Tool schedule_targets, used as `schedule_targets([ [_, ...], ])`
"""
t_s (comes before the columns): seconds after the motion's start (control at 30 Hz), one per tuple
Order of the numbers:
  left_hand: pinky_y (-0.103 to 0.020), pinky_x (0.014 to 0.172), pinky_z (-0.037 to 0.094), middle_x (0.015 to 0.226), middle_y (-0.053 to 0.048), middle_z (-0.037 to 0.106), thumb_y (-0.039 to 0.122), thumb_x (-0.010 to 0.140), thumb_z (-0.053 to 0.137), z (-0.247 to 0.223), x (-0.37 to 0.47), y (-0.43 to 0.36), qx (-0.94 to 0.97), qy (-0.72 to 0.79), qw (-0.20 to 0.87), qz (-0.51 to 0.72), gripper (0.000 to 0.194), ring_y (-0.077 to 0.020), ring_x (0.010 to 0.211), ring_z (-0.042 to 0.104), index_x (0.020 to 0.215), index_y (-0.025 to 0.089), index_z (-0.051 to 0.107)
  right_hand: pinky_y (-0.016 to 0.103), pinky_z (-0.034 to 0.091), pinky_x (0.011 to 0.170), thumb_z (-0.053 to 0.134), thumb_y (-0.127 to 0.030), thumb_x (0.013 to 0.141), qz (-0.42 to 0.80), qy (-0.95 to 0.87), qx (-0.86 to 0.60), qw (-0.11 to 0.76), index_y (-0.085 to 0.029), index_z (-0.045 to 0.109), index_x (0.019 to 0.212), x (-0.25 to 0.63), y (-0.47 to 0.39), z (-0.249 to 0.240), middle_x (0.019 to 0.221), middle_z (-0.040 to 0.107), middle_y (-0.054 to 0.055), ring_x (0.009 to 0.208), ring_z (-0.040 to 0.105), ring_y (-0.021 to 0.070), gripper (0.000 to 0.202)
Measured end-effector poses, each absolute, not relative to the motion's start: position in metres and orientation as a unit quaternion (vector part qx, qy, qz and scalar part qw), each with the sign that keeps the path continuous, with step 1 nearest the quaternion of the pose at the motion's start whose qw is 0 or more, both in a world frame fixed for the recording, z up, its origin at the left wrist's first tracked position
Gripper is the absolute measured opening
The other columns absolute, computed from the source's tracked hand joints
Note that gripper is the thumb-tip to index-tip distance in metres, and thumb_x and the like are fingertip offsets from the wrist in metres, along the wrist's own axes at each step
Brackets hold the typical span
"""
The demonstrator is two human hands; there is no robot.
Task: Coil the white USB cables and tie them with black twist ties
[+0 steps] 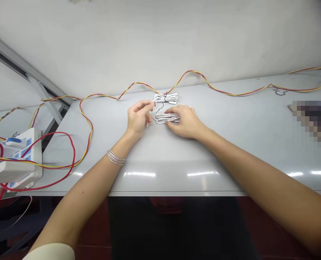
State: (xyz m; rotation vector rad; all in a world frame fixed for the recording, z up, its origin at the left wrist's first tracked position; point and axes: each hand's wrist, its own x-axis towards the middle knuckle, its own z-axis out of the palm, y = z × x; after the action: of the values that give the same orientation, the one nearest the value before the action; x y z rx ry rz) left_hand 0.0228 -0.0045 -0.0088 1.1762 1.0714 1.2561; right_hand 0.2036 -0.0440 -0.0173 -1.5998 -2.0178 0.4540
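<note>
Two coiled white cables lie on the grey shelf surface near the wall. The farther white cable bundle (169, 98) has a black tie around its middle. My left hand (140, 117) is at its left end, thumb and forefinger pinched on a small looped part of the cable. My right hand (184, 121) grips the nearer white cable bundle (162, 118) from the right, fingers on top and thumb at the near side. A thin black tie (160, 108) runs between the two bundles.
Twisted red and yellow wires (91, 126) run along the wall and curl down on the left. A white power strip (35, 159) with plugs and a red cord stands at the far left. A blurred object (316, 122) lies at right. The shelf's front edge (176, 193) crosses below my forearms.
</note>
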Motion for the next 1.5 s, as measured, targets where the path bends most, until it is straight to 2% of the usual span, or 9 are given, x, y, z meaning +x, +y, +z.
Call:
schedule_targets([
  [0.23,-0.021,0.034,0.027,0.073,0.001,0.061,0.031,0.075,0.075,-0.01,0.022,-0.005,0.506,0.438,0.539,0.512,0.017,-0.0056,0.04,0.048,0.078,0.017,0.067,0.057,0.042,0.109,0.07,-0.035,0.085,0.203,-0.737,-0.558,0.324,-0.019,0.072,0.114,0.203,-0.045,-0.018,0.124,0.074,0.011,0.119,0.065,0.0339,0.034],
  [0.43,-0.023,0.033,0.029,0.077,0.0,0.065,0.029,0.075,0.073,-0.013,0.022,-0.005,0.529,0.431,0.538,0.496,0.014,-0.0059,0.039,0.047,0.076,0.016,0.067,0.042,0.055,0.094,0.066,-0.04,0.089,0.281,-0.688,-0.507,0.436,-0.018,0.072,0.112,0.2,-0.043,-0.023,0.112,0.077,0.01,0.103,0.073,0.0254,0.032],
  [0.63,-0.022,0.034,0.031,0.08,-0.001,0.07,0.036,0.073,0.078,-0.018,0.022,-0.004,0.567,0.421,0.524,0.476,0.022,-0.0054,0.041,0.047,0.073,0.017,0.067,0.035,0.056,0.083,0.064,-0.039,0.089,0.27,-0.655,-0.485,0.513,-0.019,0.073,0.091,0.199,-0.038,-0.024,0.092,0.077,0.007,0.088,0.07,0.0211,0.022],
  [0.73,-0.022,0.035,0.032,0.079,-0.002,0.069,0.039,0.074,0.079,-0.019,0.022,-0.005,0.593,0.413,0.516,0.46,0.025,-0.0054,0.042,0.048,0.076,0.017,0.068,0.036,0.056,0.081,0.067,-0.039,0.086,0.284,-0.64,-0.482,0.526,-0.019,0.071,0.082,0.2,-0.037,-0.023,0.086,0.076,0.006,0.082,0.069,0.0201,0.021],
  [0.93,-0.022,0.041,0.036,0.084,-0.003,0.068,0.033,0.076,0.079,-0.017,0.022,-0.01,0.671,0.393,0.464,0.425,0.022,-0.0046,0.045,0.051,0.086,0.015,0.072,0.037,0.057,0.084,0.07,-0.041,0.083,0.35,-0.59,-0.481,0.545,-0.021,0.069,0.081,0.199,-0.038,-0.021,0.087,0.075,0.005,0.084,0.07,0.0205,0.02],
  [1.13,-0.022,0.044,0.038,0.087,-0.005,0.072,0.031,0.074,0.08,-0.019,0.025,-0.011,0.671,0.397,0.454,0.432,0.021,-0.0047,0.046,0.052,0.08,0.016,0.068,0.038,0.056,0.086,0.07,-0.037,0.083,0.365,-0.596,-0.451,0.555,-0.02,0.071,0.08,0.198,-0.04,-0.02,0.085,0.075,0.005,0.083,0.07,0.0202,0.017],
  [1.33,-0.022,0.042,0.033,0.082,-0.003,0.07,0.031,0.079,0.076,-0.018,0.024,-0.011,0.665,0.409,0.456,0.427,0.018,-0.0045,0.044,0.048,0.078,0.016,0.067,0.036,0.056,0.082,0.069,-0.034,0.084,0.345,-0.608,-0.463,0.545,-0.019,0.073,0.08,0.198,-0.041,-0.019,0.084,0.075,0.004,0.081,0.069,0.0192,0.016],
  [1.5,-0.023,0.045,0.037,0.082,-0.004,0.068,0.032,0.078,0.077,-0.019,0.024,-0.01,0.671,0.399,0.453,0.43,0.019,-0.006,0.047,0.049,0.078,0.016,0.067,0.035,0.056,0.081,0.069,-0.034,0.084,0.326,-0.616,-0.47,0.542,-0.018,0.072,0.08,0.198,-0.04,-0.02,0.083,0.075,0.004,0.08,0.068,0.0186,0.017],
])
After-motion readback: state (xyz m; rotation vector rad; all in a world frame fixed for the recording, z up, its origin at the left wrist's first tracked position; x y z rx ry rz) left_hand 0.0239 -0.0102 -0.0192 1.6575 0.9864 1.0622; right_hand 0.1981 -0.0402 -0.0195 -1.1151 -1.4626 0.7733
